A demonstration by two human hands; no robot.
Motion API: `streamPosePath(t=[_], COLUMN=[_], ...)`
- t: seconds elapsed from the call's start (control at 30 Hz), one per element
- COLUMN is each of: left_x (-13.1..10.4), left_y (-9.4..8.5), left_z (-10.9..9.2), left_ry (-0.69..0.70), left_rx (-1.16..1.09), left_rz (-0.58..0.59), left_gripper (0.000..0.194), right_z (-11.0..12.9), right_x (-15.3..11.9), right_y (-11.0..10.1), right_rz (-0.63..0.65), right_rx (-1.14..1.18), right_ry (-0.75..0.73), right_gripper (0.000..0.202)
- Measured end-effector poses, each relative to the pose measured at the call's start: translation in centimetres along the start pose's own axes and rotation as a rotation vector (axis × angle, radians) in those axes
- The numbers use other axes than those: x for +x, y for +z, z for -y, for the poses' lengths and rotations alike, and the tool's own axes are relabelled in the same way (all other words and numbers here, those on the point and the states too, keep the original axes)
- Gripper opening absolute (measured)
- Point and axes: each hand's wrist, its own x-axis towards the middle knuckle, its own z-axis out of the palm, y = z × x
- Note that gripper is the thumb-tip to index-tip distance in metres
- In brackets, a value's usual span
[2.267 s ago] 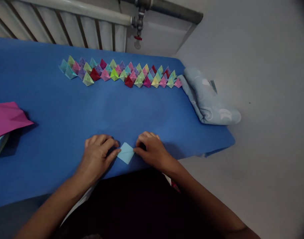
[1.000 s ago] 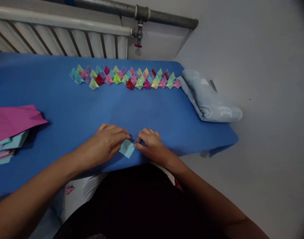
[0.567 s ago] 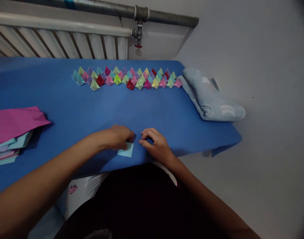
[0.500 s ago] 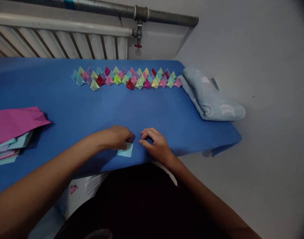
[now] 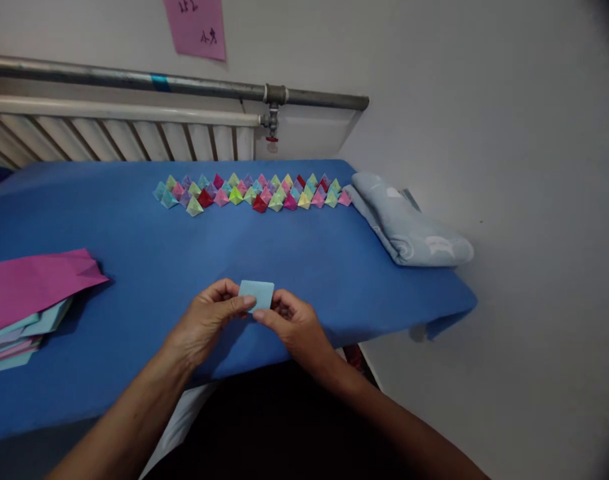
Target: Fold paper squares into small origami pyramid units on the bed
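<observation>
A small light-blue folded paper square (image 5: pixel 257 291) is held up between both hands, above the front part of the blue-covered table (image 5: pixel 174 253). My left hand (image 5: pixel 207 318) pinches its left side, with the thumb lying across the front. On the lower right, my right hand (image 5: pixel 297 330) grips it, its thumb at the bottom edge and its other fingers curled behind. Toward the back of the table stand rows of small folded paper pieces (image 5: pixel 235 195) in many colours, pointed at the top.
Magenta paper (image 5: pixel 39 283) lies over a stack of coloured sheets (image 5: pixel 19 343) at the left. A folded grey-blue cloth (image 5: pixel 409 227) rests at the right by the wall. Behind the table are a radiator (image 5: pixel 119 137) and a metal pipe (image 5: pixel 204 87).
The paper square has been lifted off the table, and both hands now hold it. My right hand, empty before, has closed on it. The view has tilted upward, showing a pink note.
</observation>
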Motion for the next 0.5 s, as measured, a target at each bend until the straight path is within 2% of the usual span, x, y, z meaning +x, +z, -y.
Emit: streamPosePath(t=[0.1, 0.17, 0.23, 0.4, 0.5], left_x=[-0.5, -0.8, -1.0, -1.4, -1.3], left_y=[0.3, -0.1, -0.7, -2.2, -2.5], left_z=[0.7, 0.8, 0.5, -0.9, -0.6], left_ry=[0.031, 0.093, 0.238, 0.697, 0.880], left_rx=[-0.002, 0.072, 0.230, 0.834, 1.045], left_rz=[-0.011, 0.013, 0.042, 0.215, 0.248], left_gripper=[0.024, 0.021, 0.017, 0.014, 0.016], right_z=[0.3, 0.5, 0.7, 0.4, -0.3], right_x=[0.0, -0.3, -0.5, -0.3, 0.2], right_y=[0.7, 0.5, 0.0, -1.5, -2.0], right_rz=[-0.029, -0.079, -0.086, 0.067, 0.071], right_rx=[-0.083, -0.248, -0.434, -0.755, -0.980], right_ry=[-0.087, -0.184, -0.315, -0.637, -0.743], right_gripper=[0.009, 0.014, 0.019, 0.016, 0.018])
